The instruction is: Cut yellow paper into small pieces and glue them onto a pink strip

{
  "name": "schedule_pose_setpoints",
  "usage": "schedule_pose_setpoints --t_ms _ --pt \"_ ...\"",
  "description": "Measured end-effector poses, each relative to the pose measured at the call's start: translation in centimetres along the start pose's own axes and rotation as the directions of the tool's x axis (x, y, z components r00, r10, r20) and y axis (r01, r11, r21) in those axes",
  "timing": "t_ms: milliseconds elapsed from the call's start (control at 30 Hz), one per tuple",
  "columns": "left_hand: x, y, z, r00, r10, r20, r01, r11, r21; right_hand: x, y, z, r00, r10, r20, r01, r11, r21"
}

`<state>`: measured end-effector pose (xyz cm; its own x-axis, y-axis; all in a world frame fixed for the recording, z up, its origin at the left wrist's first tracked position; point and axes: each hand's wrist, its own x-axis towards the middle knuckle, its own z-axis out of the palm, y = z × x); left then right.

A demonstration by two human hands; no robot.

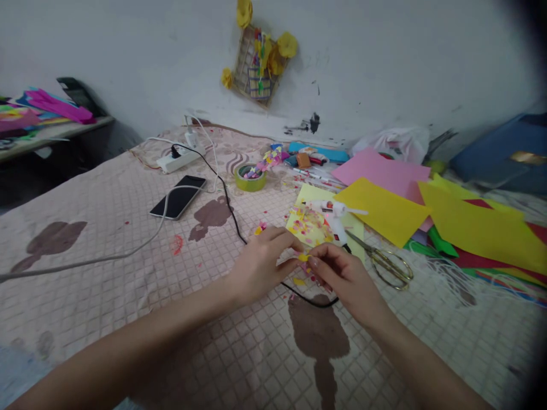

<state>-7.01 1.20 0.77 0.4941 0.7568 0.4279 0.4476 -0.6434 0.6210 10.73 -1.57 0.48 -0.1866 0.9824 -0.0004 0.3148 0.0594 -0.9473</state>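
Fingertips of both my hands meet at a small yellow paper piece (303,257), with bits of pink around it. My left hand (265,263) pinches it from the left, its fingers closed. From the right, my right hand (348,279) pinches the same piece between thumb and index finger. Just beyond lies a pale yellow sheet (305,199) strewn with many tiny pink and yellow paper cut-outs (305,223). A white glue gun (335,209) rests on that sheet. Gold-handled scissors (387,263) lie to the right of it, blades toward the sheet.
A black cord (233,213) runs under my hands from a white power strip (182,158). Left of it are a phone (179,197) and a grey cable (128,253). Green tape (250,181) stands farther back. Coloured paper (382,209) and white string (447,276) lie at right.
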Motion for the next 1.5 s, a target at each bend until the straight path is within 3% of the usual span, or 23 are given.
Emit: schedule_pose_setpoints --t_ms 300,833,1000,1167,1500 --pt "-0.03 0.02 0.14 0.995 0.094 0.019 -0.095 0.990 0.100 0.09 0.07 -0.10 1.000 -0.016 -0.013 0.015 1.000 -0.002" --pt "-0.18 -0.09 0.28 0.991 0.130 0.025 -0.132 0.982 0.137 -0.02 0.44 -0.05 1.000 -0.008 0.013 0.008 1.000 0.030" --pt "-0.30 0.02 0.33 0.991 0.126 0.043 -0.131 0.982 0.139 -0.03 0.36 0.09 1.000 0.003 -0.005 -0.003 0.998 0.061" --pt "-0.34 0.35 0.28 0.996 0.082 -0.027 -0.079 0.992 0.101 -0.10 0.32 0.13 0.998 -0.017 -0.055 0.019 0.999 0.036" --pt "-0.35 0.55 0.52 0.998 0.043 -0.046 -0.040 0.996 0.081 -0.16 0.21 0.31 0.998 -0.045 -0.049 0.045 0.999 -0.006"
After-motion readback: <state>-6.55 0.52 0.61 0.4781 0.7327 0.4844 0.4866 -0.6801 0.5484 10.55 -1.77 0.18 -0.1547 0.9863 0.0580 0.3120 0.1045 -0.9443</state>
